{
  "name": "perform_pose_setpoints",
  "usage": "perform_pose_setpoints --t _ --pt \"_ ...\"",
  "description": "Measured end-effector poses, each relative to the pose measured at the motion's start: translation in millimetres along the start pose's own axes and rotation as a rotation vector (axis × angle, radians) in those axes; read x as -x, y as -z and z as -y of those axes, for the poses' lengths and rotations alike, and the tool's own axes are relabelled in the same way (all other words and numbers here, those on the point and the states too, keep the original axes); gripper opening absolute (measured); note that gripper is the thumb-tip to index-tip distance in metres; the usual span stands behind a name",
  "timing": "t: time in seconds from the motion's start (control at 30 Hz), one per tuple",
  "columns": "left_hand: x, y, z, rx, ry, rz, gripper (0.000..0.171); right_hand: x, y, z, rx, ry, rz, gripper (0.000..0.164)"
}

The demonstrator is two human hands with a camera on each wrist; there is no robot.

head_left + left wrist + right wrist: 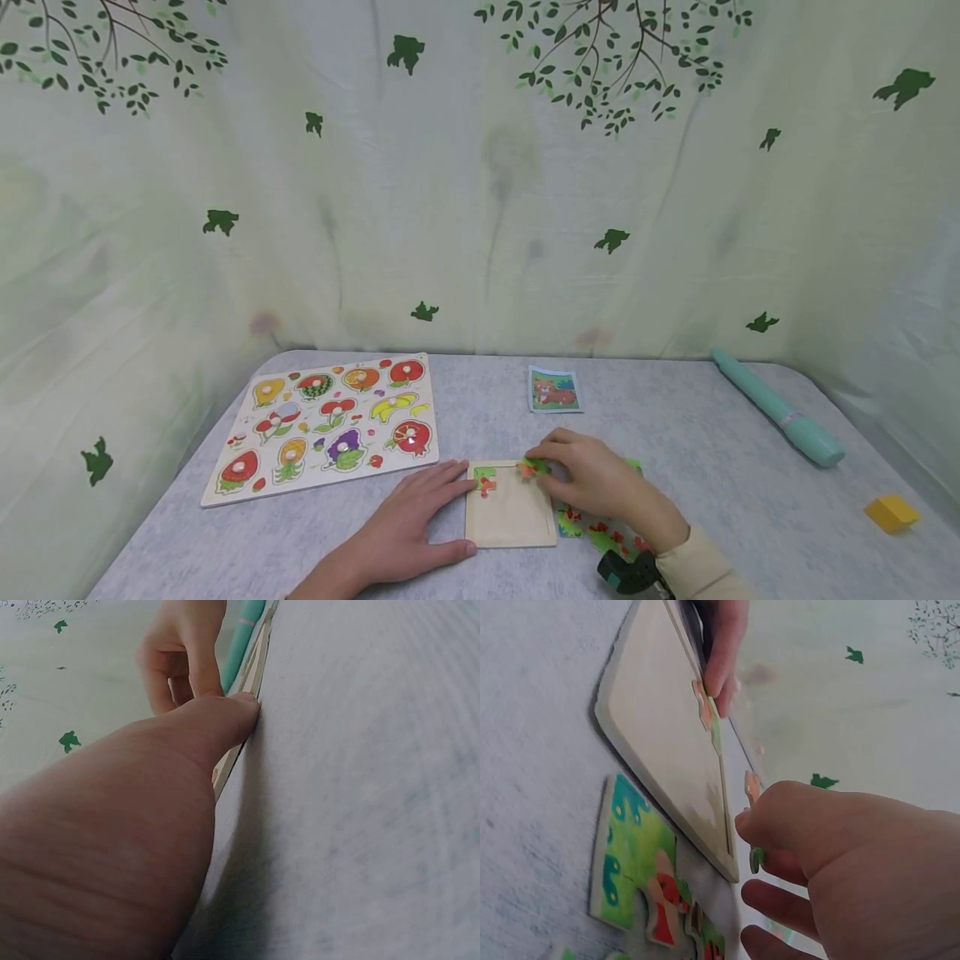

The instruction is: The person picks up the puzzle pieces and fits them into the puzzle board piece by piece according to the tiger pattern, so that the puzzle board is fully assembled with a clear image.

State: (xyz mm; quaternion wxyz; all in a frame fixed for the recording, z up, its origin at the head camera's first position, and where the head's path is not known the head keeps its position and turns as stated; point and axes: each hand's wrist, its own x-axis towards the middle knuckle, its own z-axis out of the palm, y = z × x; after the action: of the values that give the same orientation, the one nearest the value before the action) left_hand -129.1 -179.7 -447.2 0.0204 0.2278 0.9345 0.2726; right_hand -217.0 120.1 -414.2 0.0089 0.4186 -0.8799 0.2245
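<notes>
A square wooden puzzle tray [512, 521] lies on the table with one green-and-orange puzzle piece [485, 482] in its far left corner. My left hand [408, 517] rests at the tray's left edge, fingers stretched out, a fingertip by that piece and the thumb near the front left corner. Over the far right corner my right hand [592, 475] pinches another green-and-orange jigsaw piece [752, 787] between thumb and fingers. In the right wrist view the held piece is tilted on edge, above the tray. Several loose puzzle pieces [634, 851] lie right of the tray, partly hidden under my right forearm.
A fruit peg board [330, 425] lies at the left. Behind the tray is a small picture card [555, 390] with an animal. A teal cylindrical object [780, 408] and a yellow block [892, 514] are on the right. A leaf-printed curtain [480, 208] hangs behind the table.
</notes>
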Motion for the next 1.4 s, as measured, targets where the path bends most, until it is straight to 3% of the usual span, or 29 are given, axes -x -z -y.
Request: perform_pose_setpoints --t 0.5,0.8,1.1,1.4 --pt "0.2 -0.7 1.5 0.005 0.001 0.002 0.073 -6 -14 10 -0.012 0.046 -0.028 0.022" --pt "0.3 -1.1 2.5 0.011 -0.013 -0.006 0.072 -7 -31 7 0.073 0.086 -0.083 0.02" --pt "-1.2 -0.2 1.2 0.009 -0.01 0.003 0.072 -7 -38 5 0.078 0.136 -0.151 0.019" --pt "-1.1 0.2 1.5 0.011 -0.011 -0.006 0.071 -7 -38 5 0.114 0.149 -0.147 0.022"
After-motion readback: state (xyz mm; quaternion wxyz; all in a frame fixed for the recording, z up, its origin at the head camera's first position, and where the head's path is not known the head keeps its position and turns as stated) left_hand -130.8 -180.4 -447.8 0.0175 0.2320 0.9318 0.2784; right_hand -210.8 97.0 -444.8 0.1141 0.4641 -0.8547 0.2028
